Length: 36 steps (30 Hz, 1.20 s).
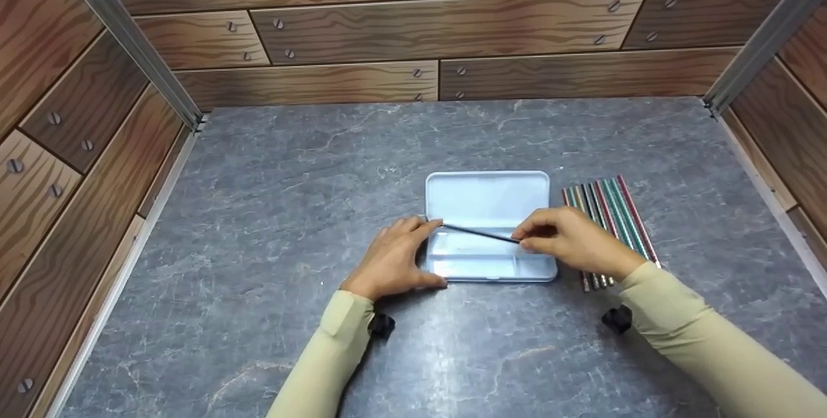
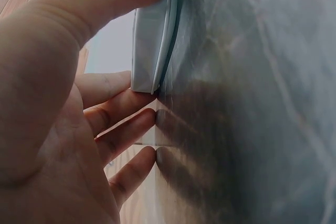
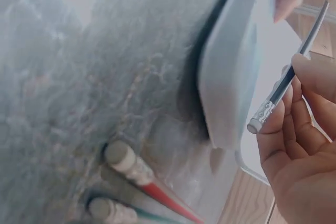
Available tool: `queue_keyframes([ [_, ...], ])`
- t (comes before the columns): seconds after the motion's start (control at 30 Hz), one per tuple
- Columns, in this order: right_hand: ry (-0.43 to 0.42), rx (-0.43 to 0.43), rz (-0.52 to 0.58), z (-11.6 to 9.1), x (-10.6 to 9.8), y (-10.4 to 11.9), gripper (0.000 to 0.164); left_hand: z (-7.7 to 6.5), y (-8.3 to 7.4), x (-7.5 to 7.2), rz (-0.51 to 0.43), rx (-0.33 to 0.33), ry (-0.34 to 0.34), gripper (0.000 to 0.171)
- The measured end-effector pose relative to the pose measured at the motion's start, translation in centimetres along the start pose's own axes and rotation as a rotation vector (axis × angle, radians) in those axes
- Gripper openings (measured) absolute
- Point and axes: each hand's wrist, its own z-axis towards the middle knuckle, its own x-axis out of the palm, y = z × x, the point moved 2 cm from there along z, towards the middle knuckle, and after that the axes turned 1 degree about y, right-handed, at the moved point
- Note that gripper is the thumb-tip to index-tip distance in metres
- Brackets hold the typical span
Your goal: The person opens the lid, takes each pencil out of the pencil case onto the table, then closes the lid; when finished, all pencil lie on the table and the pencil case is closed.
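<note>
A white pencil case (image 1: 488,195) lies with its lid folded back on the grey surface; its tray has dividers. My left hand (image 1: 400,256) holds the case's left end, thumb at the front edge and fingers at the end and back. In my right hand (image 1: 568,237), thumb and fingers pinch a dark pencil (image 1: 478,232) near its eraser end, slanting over the open tray. The left wrist view shows the case's corner (image 2: 149,51) between thumb and fingers. A white eraser in a silver band is plain on the pencil (image 3: 286,80) in the right wrist view.
To the right of the case, several pencils (image 1: 633,211) in red, green, dark and gold lie side by side, partly beneath my right forearm. Wood-patterned walls (image 1: 446,27) enclose the grey marbled tabletop (image 1: 291,166) at the back and sides.
</note>
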Motion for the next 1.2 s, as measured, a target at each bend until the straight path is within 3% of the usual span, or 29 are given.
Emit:
queue_keyframes([
  [0.13,-0.09,0.01,0.041,-1.3,-1.3,-0.5,0.016,-0.1,-0.1,0.1,-0.011,-0.002,0.002,0.105],
  [0.4,-0.278,0.143,0.104,-4.4,-3.7,-3.4,0.024,-0.2,0.0,0.1,-0.013,0.001,-0.011,0.106],
  [0.7,-0.488,0.302,0.016,-7.4,-6.8,-7.1,0.03,-0.1,-0.1,0.0,-0.026,0.006,-0.013,0.107],
  [0.97,-0.528,0.438,-0.088,-8.8,-8.0,-8.9,0.031,0.1,0.0,0.0,-0.024,0.008,-0.014,0.107],
  [1.2,-0.491,0.549,-0.18,-9.5,-8.4,-9.7,0.032,0.0,0.1,0.2,-0.016,0.01,-0.012,0.106],
])
